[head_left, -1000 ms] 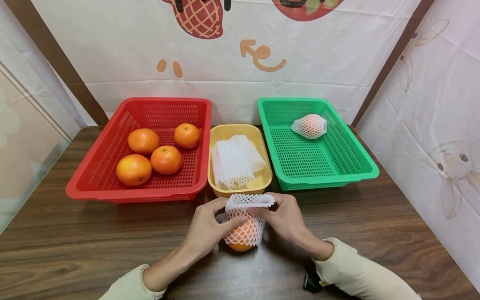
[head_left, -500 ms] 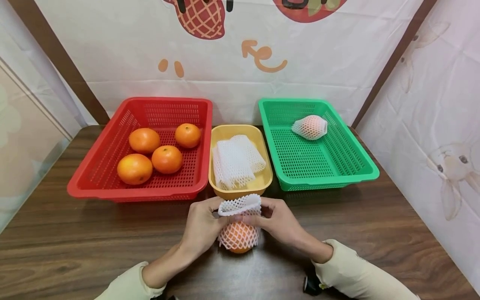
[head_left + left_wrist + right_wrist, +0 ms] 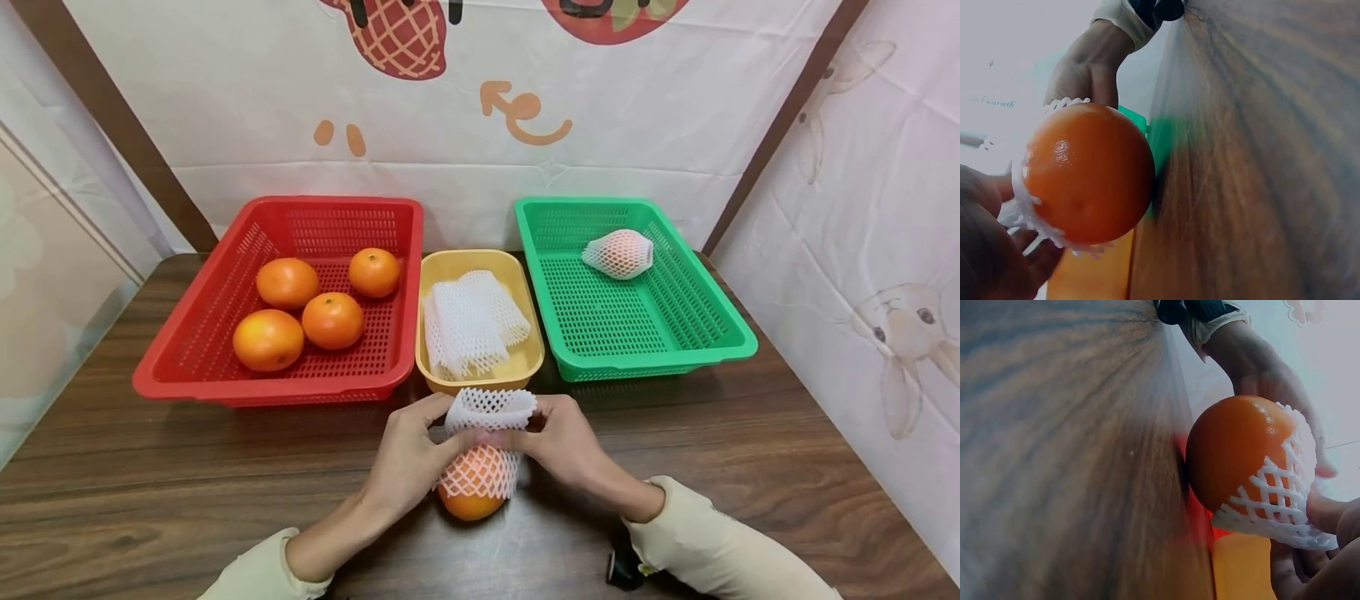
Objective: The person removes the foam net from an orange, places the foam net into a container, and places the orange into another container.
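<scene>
An orange [image 3: 468, 505] sits on the table in front of me, partly inside a white foam net sleeve [image 3: 491, 407]. My left hand [image 3: 408, 454] pinches the sleeve from the left, and my right hand [image 3: 564, 442] grips it from the right. Both thumbs meet on its front, just above the fruit. The sleeve's upper rim stands up past the fingers. Below the net's lower edge the fruit shows bare. In the left wrist view the bare underside of the orange [image 3: 1091, 175] faces the camera. The right wrist view shows the net [image 3: 1275, 494] over one side only.
A red basket [image 3: 273, 388] with several oranges stands back left. Behind my hands, a yellow bin [image 3: 528, 358] holds folded foam nets [image 3: 468, 321]. The green basket [image 3: 660, 360] at back right contains one netted fruit [image 3: 621, 253]. A printed cloth [image 3: 450, 175] hangs behind.
My left thumb has moved up from the fruit's front to beside the right thumb. The sleeve's rim has tilted left, then back. More bare orange now shows under the net.
</scene>
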Tool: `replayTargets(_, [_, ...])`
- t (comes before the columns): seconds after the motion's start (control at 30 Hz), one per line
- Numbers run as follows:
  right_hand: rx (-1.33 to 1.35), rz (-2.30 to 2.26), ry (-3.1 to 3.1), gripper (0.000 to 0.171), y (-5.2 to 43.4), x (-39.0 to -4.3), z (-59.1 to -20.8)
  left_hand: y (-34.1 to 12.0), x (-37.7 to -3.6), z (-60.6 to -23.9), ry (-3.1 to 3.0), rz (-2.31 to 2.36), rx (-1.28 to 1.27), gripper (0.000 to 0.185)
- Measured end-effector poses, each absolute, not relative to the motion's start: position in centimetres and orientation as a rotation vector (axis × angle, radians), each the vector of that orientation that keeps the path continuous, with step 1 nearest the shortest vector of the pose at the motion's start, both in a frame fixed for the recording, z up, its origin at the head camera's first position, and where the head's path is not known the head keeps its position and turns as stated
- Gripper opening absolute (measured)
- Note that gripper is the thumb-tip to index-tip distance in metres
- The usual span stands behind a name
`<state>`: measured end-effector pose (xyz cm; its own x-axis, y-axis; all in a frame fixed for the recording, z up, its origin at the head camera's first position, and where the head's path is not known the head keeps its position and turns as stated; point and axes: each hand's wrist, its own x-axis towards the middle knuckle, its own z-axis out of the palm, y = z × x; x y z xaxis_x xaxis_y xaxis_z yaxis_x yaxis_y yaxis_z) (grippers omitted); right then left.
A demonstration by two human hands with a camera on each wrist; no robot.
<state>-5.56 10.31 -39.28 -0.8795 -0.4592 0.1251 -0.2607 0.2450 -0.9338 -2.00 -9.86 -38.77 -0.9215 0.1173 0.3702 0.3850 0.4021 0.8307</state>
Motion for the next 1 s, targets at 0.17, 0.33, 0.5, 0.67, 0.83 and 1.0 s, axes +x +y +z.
replayTargets(0.17, [-0.652, -1.690, 2.392, 0.029, 10.40, -5.69, -39.31, -9.75, -1.94, -38.54, -2.505, -1.602, -0.387, 0.028])
replayTargets(0.33, [-0.614, -1.716, 2.381, 0.029, 10.37, -5.59, -39.18, -9.68, -1.95, -38.33, -2.499, -1.565, -0.367, 0.018])
replayTargets(0.5, [-0.611, -1.754, 2.241, 0.034, 10.33, -5.56, -39.30, -9.79, -2.00, -38.31, -2.472, -1.487, -0.369, 0.019])
replayTargets(0.67, [-0.611, -1.738, 2.135, 0.044, 10.30, -5.45, -39.36, -9.88, -2.06, -38.39, -2.410, -1.495, -0.370, 0.021])
replayTargets(0.83, [-0.624, -1.693, 2.138, 0.039, 10.20, -5.42, -39.38, -9.95, -2.09, -38.37, -2.369, -1.522, -0.339, 0.022])
replayTargets(1.0, [-0.636, -1.709, 2.192, 0.033, 10.26, -5.55, -39.38, -9.99, -2.15, -38.40, -2.424, -1.617, -0.299, 0.027])
